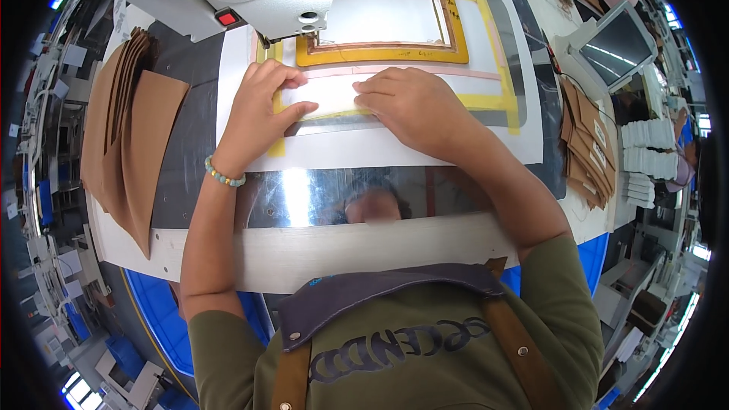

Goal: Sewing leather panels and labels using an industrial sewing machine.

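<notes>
A bright white flat piece (328,97) lies between my hands, within a template edged in yellow and pink tape (425,70). My left hand (262,106), with a beaded bracelet (225,173) at its wrist, rests at the piece's left side, thumb and bent fingers apart. On the opposite side, my right hand (414,106) has its thumb and fingertips drawn together at the piece's edge. Whether that edge is lifted cannot be made out. Just beyond the hands sits a yellow rectangular frame (383,58), partly beneath the white sewing machine head (292,11).
Brown flat pieces (125,137) are stacked at the left, and more brown labelled pieces (586,144) lie at the right. A screen (616,42) stands at the far right. A shiny metal plate (334,193) forms the near work surface. Blue bins (156,319) are below the table.
</notes>
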A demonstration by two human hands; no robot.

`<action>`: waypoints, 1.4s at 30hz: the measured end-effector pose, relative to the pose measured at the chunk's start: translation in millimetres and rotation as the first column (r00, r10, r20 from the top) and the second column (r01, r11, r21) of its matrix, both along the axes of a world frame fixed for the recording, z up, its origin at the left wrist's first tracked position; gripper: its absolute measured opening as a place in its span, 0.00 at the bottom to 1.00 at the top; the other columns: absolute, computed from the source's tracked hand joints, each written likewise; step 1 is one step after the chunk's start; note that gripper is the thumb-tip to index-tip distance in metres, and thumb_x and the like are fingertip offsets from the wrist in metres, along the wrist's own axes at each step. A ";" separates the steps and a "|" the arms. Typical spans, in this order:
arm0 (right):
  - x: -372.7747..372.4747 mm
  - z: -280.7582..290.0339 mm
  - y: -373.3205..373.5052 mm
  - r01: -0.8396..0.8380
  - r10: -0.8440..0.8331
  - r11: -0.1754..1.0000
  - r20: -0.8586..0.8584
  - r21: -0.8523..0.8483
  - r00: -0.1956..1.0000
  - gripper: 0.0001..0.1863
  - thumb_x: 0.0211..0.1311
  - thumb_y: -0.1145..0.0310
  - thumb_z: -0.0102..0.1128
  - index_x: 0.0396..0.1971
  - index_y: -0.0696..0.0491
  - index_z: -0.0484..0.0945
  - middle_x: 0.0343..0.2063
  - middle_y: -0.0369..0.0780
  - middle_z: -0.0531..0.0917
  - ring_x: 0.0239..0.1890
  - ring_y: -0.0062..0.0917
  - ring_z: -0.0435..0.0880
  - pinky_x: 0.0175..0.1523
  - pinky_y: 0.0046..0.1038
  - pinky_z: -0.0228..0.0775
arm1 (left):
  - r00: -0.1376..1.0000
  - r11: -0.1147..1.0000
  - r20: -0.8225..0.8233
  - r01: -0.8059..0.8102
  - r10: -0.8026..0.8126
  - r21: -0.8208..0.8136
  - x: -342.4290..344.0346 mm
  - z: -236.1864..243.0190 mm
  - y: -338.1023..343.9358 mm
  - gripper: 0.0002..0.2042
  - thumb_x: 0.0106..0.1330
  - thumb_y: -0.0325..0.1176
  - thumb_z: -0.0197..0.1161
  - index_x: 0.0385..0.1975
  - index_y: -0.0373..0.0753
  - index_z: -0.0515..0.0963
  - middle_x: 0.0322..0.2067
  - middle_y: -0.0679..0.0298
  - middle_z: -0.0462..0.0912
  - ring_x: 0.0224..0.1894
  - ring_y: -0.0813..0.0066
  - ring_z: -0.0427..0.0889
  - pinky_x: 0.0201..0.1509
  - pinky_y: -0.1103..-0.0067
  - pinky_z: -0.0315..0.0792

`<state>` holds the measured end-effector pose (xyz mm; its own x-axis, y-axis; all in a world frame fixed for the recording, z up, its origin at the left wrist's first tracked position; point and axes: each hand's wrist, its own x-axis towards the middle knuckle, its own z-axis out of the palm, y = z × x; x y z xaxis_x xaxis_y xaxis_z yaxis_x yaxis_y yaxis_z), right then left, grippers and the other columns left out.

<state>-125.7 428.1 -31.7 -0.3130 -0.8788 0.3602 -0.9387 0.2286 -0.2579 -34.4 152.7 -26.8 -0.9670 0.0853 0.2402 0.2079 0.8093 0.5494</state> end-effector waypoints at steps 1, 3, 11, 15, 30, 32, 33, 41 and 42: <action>-1.4 -0.7 0.9 -0.011 0.011 1.000 0.017 -0.008 1.000 0.12 0.66 0.75 0.66 0.48 0.55 0.89 0.54 0.42 0.90 0.54 0.36 0.87 0.60 0.37 0.80 | 1.000 1.000 0.005 0.006 -0.006 0.004 -0.9 -1.7 -1.9 0.15 0.62 0.33 0.78 0.46 0.37 0.84 0.39 0.63 0.80 0.49 0.68 0.78 0.58 0.75 0.74; -3.2 3.0 2.5 -0.007 0.008 1.000 0.033 -0.020 0.999 0.12 0.66 0.74 0.67 0.48 0.55 0.89 0.53 0.42 0.90 0.53 0.36 0.87 0.59 0.37 0.80 | 0.999 1.000 0.045 -0.018 0.017 0.025 -1.3 -2.7 -5.3 0.13 0.63 0.34 0.78 0.41 0.37 0.83 0.38 0.65 0.80 0.46 0.70 0.76 0.53 0.76 0.73; -11.2 12.5 -0.3 0.058 -0.026 0.986 0.198 -0.158 0.980 0.13 0.70 0.69 0.67 0.52 0.55 0.89 0.54 0.43 0.90 0.56 0.38 0.87 0.61 0.37 0.79 | 0.996 0.985 0.062 -0.070 0.061 0.161 0.5 -5.9 -6.3 0.11 0.66 0.35 0.76 0.30 0.34 0.84 0.30 0.66 0.80 0.39 0.72 0.74 0.44 0.76 0.70; -16.9 29.1 -12.2 0.026 0.032 0.977 0.267 -0.210 0.963 0.14 0.72 0.67 0.67 0.53 0.55 0.89 0.53 0.45 0.90 0.56 0.38 0.88 0.60 0.35 0.79 | 0.998 0.986 0.068 -0.026 0.015 0.162 1.4 -1.7 -8.4 0.12 0.69 0.38 0.75 0.29 0.35 0.87 0.29 0.67 0.82 0.39 0.72 0.75 0.44 0.76 0.71; -52.5 40.1 -34.9 0.092 -0.044 0.992 0.463 -0.081 0.885 0.10 0.67 0.66 0.71 0.41 0.56 0.91 0.35 0.40 0.92 0.31 0.22 0.85 0.41 0.26 0.78 | 0.979 0.923 0.203 -0.093 0.017 0.372 4.3 5.0 -13.8 0.10 0.73 0.33 0.70 0.44 0.33 0.88 0.41 0.62 0.86 0.53 0.70 0.80 0.60 0.76 0.73; -74.1 69.4 -17.5 0.240 -0.194 0.970 0.490 -0.033 0.850 0.12 0.70 0.64 0.70 0.43 0.57 0.91 0.37 0.37 0.93 0.31 0.18 0.84 0.41 0.24 0.77 | 0.996 0.963 0.083 -0.056 0.036 0.262 0.3 9.1 -19.1 0.10 0.72 0.34 0.70 0.45 0.33 0.88 0.44 0.61 0.87 0.57 0.66 0.81 0.61 0.74 0.74; -84.3 82.8 -8.4 0.348 -0.314 0.937 0.476 0.018 0.821 0.13 0.71 0.62 0.68 0.45 0.56 0.91 0.38 0.36 0.93 0.31 0.16 0.84 0.42 0.24 0.77 | 0.998 0.988 -0.043 -0.036 0.043 0.150 -2.2 10.9 -23.2 0.11 0.72 0.34 0.71 0.47 0.34 0.89 0.48 0.59 0.89 0.60 0.62 0.81 0.62 0.72 0.74; -162.2 59.3 2.1 0.195 -0.277 0.957 0.493 0.213 0.825 0.14 0.72 0.64 0.67 0.51 0.52 0.90 0.36 0.34 0.91 0.38 0.19 0.86 0.48 0.23 0.77 | 0.994 0.924 -0.034 0.085 -0.106 -0.373 -10.7 -7.1 -26.2 0.22 0.77 0.41 0.62 0.66 0.35 0.79 0.74 0.48 0.71 0.79 0.40 0.61 0.82 0.55 0.55; -161.2 50.4 -8.1 0.059 -0.169 0.972 0.503 0.227 0.848 0.13 0.72 0.64 0.67 0.51 0.51 0.90 0.36 0.34 0.90 0.41 0.19 0.86 0.50 0.24 0.77 | 0.995 0.907 0.013 0.093 -0.096 -0.410 -11.2 -11.6 -23.3 0.25 0.78 0.42 0.60 0.69 0.34 0.76 0.79 0.48 0.65 0.81 0.39 0.56 0.83 0.55 0.50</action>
